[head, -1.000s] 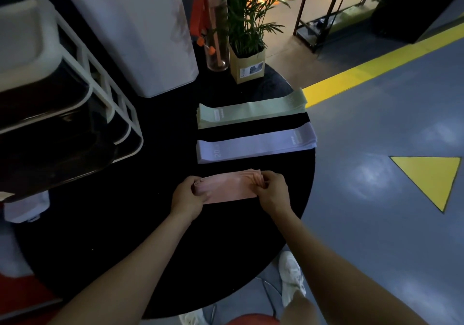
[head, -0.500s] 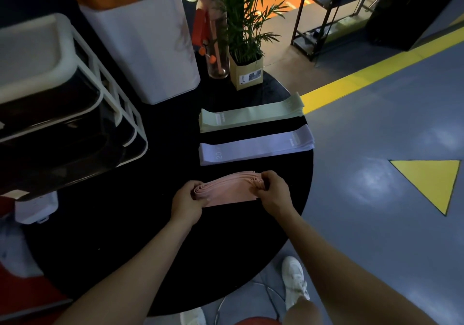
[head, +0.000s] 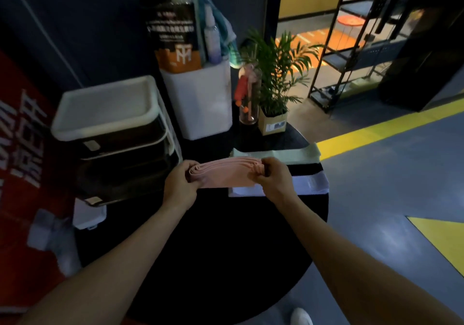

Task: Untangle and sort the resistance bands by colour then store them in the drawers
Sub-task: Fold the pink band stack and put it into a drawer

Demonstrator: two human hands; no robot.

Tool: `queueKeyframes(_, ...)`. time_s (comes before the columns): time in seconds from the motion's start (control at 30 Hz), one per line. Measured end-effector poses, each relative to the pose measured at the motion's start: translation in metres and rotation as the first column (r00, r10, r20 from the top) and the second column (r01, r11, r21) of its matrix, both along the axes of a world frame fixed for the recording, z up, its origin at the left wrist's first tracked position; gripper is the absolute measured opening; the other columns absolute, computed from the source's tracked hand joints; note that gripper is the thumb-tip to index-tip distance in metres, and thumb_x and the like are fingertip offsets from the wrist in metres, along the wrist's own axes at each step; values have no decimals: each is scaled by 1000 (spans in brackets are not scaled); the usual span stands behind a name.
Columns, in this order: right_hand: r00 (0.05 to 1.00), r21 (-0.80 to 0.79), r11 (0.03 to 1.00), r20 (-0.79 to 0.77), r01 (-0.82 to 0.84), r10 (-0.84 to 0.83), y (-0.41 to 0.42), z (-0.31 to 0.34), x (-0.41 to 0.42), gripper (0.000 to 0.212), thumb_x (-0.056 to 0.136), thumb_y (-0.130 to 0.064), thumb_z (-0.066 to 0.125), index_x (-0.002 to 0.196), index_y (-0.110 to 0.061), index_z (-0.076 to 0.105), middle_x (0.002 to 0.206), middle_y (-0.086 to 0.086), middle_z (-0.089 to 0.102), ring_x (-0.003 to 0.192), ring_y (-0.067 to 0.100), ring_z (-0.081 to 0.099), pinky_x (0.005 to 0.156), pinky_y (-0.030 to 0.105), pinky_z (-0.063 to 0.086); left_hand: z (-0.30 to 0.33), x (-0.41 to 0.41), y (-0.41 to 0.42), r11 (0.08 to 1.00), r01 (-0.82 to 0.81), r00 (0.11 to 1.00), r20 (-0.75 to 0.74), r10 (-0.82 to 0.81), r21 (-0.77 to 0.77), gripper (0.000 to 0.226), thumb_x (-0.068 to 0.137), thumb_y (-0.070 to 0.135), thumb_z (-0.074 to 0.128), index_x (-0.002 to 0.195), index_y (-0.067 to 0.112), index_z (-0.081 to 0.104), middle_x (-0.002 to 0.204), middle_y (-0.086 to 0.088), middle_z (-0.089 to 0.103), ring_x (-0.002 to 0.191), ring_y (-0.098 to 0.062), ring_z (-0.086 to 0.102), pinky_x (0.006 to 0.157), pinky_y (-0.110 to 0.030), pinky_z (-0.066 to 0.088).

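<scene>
A folded stack of pink resistance bands (head: 223, 175) hangs above the round black table (head: 226, 249). My left hand (head: 179, 185) pinches its left end and my right hand (head: 272, 177) pinches its right end. Behind it, a stack of green bands (head: 288, 154) lies flat at the table's far right. A stack of lilac bands (head: 310, 184) lies nearer, partly hidden by my right hand and the pink stack. The white-framed drawer unit (head: 118, 139) with dark drawers stands on the table's left, just left of my left hand; its drawers look closed.
A tall white bin (head: 200, 98) holding a poster, a bottle and a towel stands behind the drawers. A glass jar (head: 248, 101) and a potted plant (head: 273, 93) sit at the table's back edge. The table's right rim drops to a grey floor with yellow markings.
Both hands have lifted the pink stack off the table and carried it up and left, toward the drawer unit. The view has tilted upward, showing the whole drawer unit.
</scene>
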State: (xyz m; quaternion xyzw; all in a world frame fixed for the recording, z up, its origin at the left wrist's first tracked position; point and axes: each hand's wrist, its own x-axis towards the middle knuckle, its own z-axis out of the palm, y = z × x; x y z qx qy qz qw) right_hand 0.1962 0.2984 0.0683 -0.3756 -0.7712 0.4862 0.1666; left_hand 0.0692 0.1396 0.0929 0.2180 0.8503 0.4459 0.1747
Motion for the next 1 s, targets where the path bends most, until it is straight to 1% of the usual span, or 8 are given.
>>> queueKeyframes(0.03,1000,2,1000,-10,-15,15,-3,9,-8,28,78,-4,70,105,-3,61,90,6,64,85,20,61,66,18,44,9,-6,-5,1000,-9,999,-35,10,13,29,76,-4,70,96,15,60,88,0,62,82,-14,56,65,-13,35)
queueKeyframes(0.13,997,28,998,-48,-60,62,-16,32,-34,30,79,-8,71,106,-1,60,90,9,63,80,18,57,55,14,40,31,-26,-26,998,-50,992,-111,54,40,33,73,-11,66,97,12,62,88,-1,62,82,-15,57,56,-3,34)
queueKeyframes(0.33,989,35,995,-108,-95,98,-68,61,-93,33,75,-10,74,105,-4,62,91,11,66,83,24,62,75,37,51,58,-72,-82,984,-176,968,-177,178,28,32,77,-3,69,104,11,63,94,1,62,90,-13,55,74,-16,35)
queueKeyframes(0.43,987,24,992,-98,-122,124,-94,66,-123,34,75,-12,74,107,-6,61,90,5,63,85,20,60,75,32,50,58,-95,-109,972,-236,957,-174,233,2,33,79,5,71,110,11,61,102,-3,62,96,-18,56,81,-25,41)
queueKeyframes(0.53,990,-15,990,-40,-138,137,-119,60,-146,35,77,-13,73,109,-9,61,94,3,63,84,14,58,71,25,45,51,-112,-131,955,-293,948,-141,284,-51,33,81,6,68,113,10,60,108,-8,63,95,-20,56,70,-25,43)
queueKeyframes(0.67,987,-7,989,63,-150,150,-145,47,-172,26,79,-18,71,102,-15,59,91,-1,64,84,15,62,76,32,51,37,-133,-150,937,-322,942,-144,303,-133,35,79,7,67,113,8,60,108,-13,65,97,-27,59,70,-25,39)
queueKeyframes(0.83,957,209,960,259,-185,128,-157,43,-191,15,79,-23,62,91,-15,57,77,-5,57,71,16,55,59,27,40,20,-150,-159,923,-278,957,-157,243,-266,20,80,18,60,99,20,60,95,-4,63,81,-23,57,63,-26,40)
queueKeyframes(1.0,905,313,910,404,-271,131,-165,34,-199,14,83,-28,56,91,-17,54,88,2,63,81,25,62,66,32,45,13,-150,-155,885,-203,968,-225,115,-420,16,81,10,54,95,17,51,100,-3,57,89,-26,56,67,-29,42)
